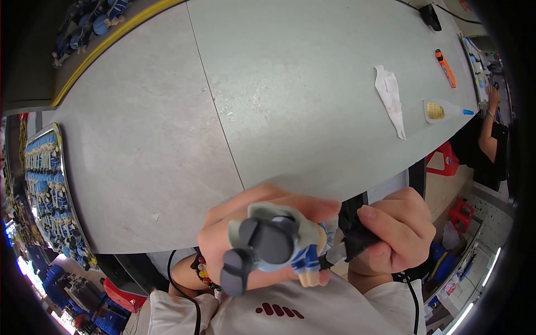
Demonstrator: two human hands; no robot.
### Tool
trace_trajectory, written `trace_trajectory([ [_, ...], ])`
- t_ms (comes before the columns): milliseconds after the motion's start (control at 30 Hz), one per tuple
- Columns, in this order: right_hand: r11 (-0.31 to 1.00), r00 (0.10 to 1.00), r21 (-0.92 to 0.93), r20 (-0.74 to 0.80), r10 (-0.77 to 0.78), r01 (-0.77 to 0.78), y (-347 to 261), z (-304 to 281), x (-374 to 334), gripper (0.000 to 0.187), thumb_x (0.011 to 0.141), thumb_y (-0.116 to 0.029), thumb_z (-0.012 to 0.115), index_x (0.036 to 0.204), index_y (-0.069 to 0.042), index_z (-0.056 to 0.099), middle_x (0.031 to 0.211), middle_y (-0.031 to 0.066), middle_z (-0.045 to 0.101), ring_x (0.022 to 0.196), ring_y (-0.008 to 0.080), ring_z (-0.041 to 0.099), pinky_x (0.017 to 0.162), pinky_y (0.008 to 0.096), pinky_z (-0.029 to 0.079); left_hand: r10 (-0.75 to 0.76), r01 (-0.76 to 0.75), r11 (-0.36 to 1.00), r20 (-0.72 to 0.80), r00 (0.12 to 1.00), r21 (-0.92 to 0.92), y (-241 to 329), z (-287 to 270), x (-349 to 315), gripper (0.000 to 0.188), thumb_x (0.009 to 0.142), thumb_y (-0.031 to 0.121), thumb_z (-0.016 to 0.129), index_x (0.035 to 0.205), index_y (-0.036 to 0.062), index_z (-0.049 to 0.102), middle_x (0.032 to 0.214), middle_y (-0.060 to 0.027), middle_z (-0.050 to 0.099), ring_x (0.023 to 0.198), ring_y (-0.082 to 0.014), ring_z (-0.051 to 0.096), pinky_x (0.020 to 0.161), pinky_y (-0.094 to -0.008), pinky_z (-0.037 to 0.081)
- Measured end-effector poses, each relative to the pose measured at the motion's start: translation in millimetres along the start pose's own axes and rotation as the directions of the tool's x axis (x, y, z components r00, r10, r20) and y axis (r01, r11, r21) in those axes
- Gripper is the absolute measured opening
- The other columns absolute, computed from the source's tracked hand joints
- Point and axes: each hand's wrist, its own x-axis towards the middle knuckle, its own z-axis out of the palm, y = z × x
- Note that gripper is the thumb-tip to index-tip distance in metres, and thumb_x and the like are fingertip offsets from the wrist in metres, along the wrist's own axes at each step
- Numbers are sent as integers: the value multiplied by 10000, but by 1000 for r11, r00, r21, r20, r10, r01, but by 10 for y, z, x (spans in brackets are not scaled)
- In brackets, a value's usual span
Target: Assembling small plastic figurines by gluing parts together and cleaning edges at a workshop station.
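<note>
My left hand is wrapped round a small figurine above my lap, just off the table's near edge. Dark grey shoes point up toward the camera, and the figurine also has pale grey clothing, a blue sleeve with darker stripes and a beige hand. In my right hand, thumb and fingers pinch a black-wrapped tool with a flat, pale metallic tip. That tip sits beside the figurine's blue sleeve; whether they touch, I cannot tell. My left palm and the figurine's head are mostly hidden.
On the grey table lie a crumpled white tissue, an orange utility knife and a glue bottle with a blue cap. A tray of blue figurines stands left; more figurines lie upper left. A co-worker's arm shows right.
</note>
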Motion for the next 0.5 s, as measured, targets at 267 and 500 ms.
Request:
trace_trajectory([
  [267,999,1000,-41,3,-4,4,-33,-35,19,285,641,-268,632,826,-51,638,625,28,555,485,122,443,410,206,338,141,-138,990,103,985,-30,-87,-61,-13,243,667,105,656,818,-55,553,889,-188,550,725,-205,584,586,-273,487],
  [500,999,998,16,44,46,-47,-30,-44,-12,288,627,-261,642,825,-52,640,629,25,555,488,121,443,409,207,332,144,-141,989,115,983,-36,-100,-66,9,248,666,97,658,833,-48,545,892,-174,554,727,-191,585,590,-262,486],
])
